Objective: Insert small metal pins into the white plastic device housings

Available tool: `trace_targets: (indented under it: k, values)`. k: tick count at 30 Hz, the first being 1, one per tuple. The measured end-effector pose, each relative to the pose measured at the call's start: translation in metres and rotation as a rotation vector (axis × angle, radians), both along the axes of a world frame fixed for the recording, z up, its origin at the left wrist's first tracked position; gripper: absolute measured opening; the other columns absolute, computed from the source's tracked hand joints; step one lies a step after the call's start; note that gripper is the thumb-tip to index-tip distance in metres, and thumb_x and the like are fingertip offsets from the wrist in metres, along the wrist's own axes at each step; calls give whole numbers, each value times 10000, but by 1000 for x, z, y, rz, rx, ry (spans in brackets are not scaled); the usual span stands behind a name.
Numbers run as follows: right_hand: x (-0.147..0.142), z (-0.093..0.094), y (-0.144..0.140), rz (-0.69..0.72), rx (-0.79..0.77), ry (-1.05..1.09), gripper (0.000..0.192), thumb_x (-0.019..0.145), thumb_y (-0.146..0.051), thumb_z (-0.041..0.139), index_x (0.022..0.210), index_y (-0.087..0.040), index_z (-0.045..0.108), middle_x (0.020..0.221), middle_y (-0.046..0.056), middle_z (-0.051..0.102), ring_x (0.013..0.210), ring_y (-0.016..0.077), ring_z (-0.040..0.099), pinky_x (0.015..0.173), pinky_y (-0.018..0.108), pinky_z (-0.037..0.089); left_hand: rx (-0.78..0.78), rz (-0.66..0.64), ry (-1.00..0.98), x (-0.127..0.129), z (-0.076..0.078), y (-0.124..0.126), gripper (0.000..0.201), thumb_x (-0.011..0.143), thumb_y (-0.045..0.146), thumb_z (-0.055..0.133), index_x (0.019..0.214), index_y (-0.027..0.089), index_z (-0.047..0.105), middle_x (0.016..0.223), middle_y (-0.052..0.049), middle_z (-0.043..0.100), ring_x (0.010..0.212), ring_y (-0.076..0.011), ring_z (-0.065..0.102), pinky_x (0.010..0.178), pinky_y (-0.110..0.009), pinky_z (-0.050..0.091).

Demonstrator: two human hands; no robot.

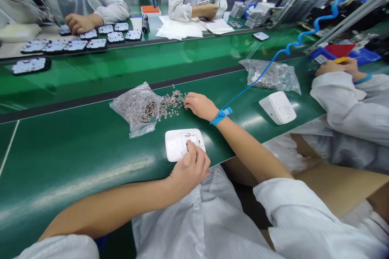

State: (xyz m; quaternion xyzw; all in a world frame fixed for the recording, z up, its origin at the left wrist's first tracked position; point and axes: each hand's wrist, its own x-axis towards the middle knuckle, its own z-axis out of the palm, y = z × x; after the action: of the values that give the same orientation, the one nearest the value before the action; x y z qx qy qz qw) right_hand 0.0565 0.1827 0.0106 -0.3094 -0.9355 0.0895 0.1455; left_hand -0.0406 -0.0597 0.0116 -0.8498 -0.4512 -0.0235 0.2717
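A white plastic housing [174, 145] with rounded corners lies on the green bench near its front edge, its recessed compartment facing up. My left hand [191, 166] is closed over the housing's lower right part, one fingertip in the recess. Farther forward, my right hand [200, 105] has its fingers pinched together at the right edge of a loose pile of small metal parts [172, 103]. Whatever may be between those fingertips is too small to make out. A clear plastic bag [133, 107] with more of these parts lies left of the pile, its mouth towards it.
A blue wrist strap [221, 116] on my right wrist joins a coiled blue cord [285, 51]. Rightward are another bag of metal parts [270, 77], a white housing [278, 107] and a co-worker's hands [340, 68]. Beyond a green belt [182, 54], co-workers sit by several black-rimmed pieces [75, 45].
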Motion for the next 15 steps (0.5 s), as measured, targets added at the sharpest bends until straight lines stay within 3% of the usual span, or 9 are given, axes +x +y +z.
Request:
trace_targets:
  k: [4, 7, 9, 15]
  values:
    - [15, 9, -21, -39, -59, 202, 122, 952, -188, 606, 849, -155, 661, 911, 83, 669, 782, 191, 590, 698, 327, 438, 33, 17, 1, -1, -3, 0, 497, 1027, 526, 488, 1210, 104, 676, 1220, -185, 698, 1207, -365, 641, 827, -380, 386]
    - [36, 14, -53, -46, -296, 465, 85, 929, -235, 662, 888, -164, 683, 827, 39, 703, 705, 163, 639, 655, 303, 502, 29, 7, -12, 0, -3, 0, 466, 1026, 504, 501, 1196, 111, 683, 1197, -179, 707, 1197, -373, 643, 820, -381, 364]
    - [50, 15, -77, -53, -407, 558, 86, 916, -229, 684, 966, -172, 725, 899, 45, 748, 741, 163, 693, 649, 288, 544, 11, 1, -19, 1, -2, 1, 456, 1018, 498, 526, 1185, 105, 687, 1188, -186, 711, 1187, -378, 647, 831, -389, 359]
    - [64, 12, -118, -33, -169, 522, 128, 948, -172, 668, 923, -209, 788, 991, 52, 788, 915, 177, 732, 815, 312, 594, 59, 15, -15, 3, -1, 4, 431, 1031, 477, 494, 1133, 105, 686, 1172, -192, 714, 1138, -364, 669, 768, -375, 316]
